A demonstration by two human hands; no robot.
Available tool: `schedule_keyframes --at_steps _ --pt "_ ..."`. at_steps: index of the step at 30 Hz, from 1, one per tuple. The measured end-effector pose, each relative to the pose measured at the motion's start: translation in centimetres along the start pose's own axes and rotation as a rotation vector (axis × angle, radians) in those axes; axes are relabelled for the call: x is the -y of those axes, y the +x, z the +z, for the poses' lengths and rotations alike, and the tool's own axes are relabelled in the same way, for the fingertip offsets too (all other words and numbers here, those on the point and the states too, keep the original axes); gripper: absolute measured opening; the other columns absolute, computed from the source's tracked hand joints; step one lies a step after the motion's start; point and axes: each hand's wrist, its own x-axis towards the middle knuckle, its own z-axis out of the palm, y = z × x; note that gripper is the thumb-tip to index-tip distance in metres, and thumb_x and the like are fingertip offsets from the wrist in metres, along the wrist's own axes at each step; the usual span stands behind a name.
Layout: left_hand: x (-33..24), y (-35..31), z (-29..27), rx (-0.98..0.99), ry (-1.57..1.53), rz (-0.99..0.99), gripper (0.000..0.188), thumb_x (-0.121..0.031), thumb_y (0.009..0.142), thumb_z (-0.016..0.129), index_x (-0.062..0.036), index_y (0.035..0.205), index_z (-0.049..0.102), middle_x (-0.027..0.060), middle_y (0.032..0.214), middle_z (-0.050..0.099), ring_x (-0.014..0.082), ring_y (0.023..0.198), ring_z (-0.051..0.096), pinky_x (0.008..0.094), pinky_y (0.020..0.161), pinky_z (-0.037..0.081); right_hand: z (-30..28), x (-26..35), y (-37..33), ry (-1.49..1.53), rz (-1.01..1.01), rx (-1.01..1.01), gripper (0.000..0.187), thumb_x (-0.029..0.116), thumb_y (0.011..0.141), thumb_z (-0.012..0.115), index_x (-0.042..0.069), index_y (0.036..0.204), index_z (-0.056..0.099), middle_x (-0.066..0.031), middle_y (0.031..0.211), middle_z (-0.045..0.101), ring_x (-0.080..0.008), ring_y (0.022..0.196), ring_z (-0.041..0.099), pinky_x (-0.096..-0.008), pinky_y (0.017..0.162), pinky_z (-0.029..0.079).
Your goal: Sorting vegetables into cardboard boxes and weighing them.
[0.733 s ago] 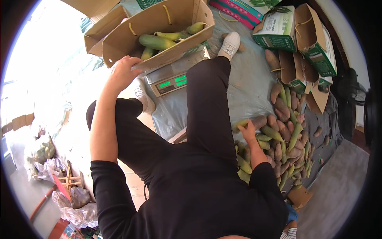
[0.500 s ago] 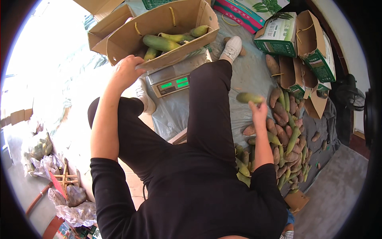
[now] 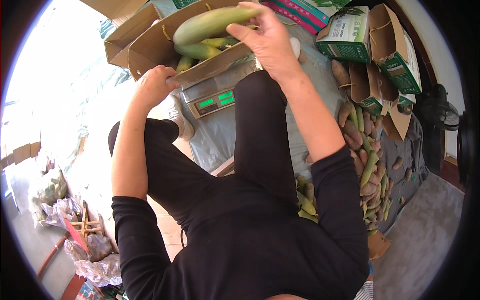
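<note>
vegetable (image 3: pixel 215 24) gripped in right hand (image 3: pixel 272 45) above carton (image 3: pixel 150 48), left hand (image 3: pixel 153 86) clasping carton's rim (image 3: pixel 210 65)

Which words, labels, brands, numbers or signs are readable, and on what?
None clear enough to quote.
Scale: green lit readout, too small.
White-and-green carton: printed front, too small to read surely.
Pink box: marks along its side, blurred.
Tall carton: small print, unreadable.
</note>
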Motion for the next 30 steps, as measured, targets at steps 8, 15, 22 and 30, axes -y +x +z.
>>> schedule_keyframes --at_steps 8,15,22,30 --pt "0.0 0.3 -0.2 0.022 -0.015 0.033 0.028 -0.019 0.076 0.065 -0.0030 0.100 0.064 0.0168 0.099 0.060 0.0355 0.096 0.057 0.0419 0.084 0.044 -11.5 -6.5 -6.9 -0.387 0.065 -0.264 0.030 0.011 0.080 0.067 0.001 0.107 0.059 -0.0077 0.098 0.064 -0.0132 0.090 0.058 -0.0264 0.078 0.047" --pt "0.7 0.5 -0.1 0.010 -0.069 0.067 0.032 -0.017 0.077 0.063 -0.0004 0.104 0.062 0.0171 0.101 0.062 0.0317 0.097 0.059 0.0366 0.085 0.045 -20.5 -7.8 -20.2 -0.484 0.615 -0.548 0.027 0.014 0.082 0.065 0.004 0.107 0.060 -0.0025 0.093 0.064 -0.0108 0.086 0.058 -0.0245 0.071 0.042" --pt "0.5 1.4 1.1 0.043 -0.136 0.071 0.030 -0.013 0.082 0.061 0.0009 0.109 0.061 0.0136 0.104 0.063 0.0237 0.100 0.060 0.0334 0.087 0.045 -25.8 -10.8 -32.9 -0.688 0.794 -0.565 0.023 0.012 0.079 0.063 0.001 0.099 0.063 -0.0059 0.084 0.064 -0.0122 0.076 0.058 -0.0256 0.070 0.046" --pt "0.7 1.1 0.5 0.079 -0.217 -0.019 0.030 -0.012 0.083 0.060 0.0004 0.111 0.060 0.0130 0.102 0.064 0.0205 0.098 0.060 0.0313 0.087 0.045 -24.7 -13.9 -40.7 -0.918 1.047 -0.341 0.032 0.020 0.073 0.068 0.001 0.099 0.062 -0.0131 0.089 0.065 -0.0240 0.084 0.062 -0.0332 0.076 0.048"
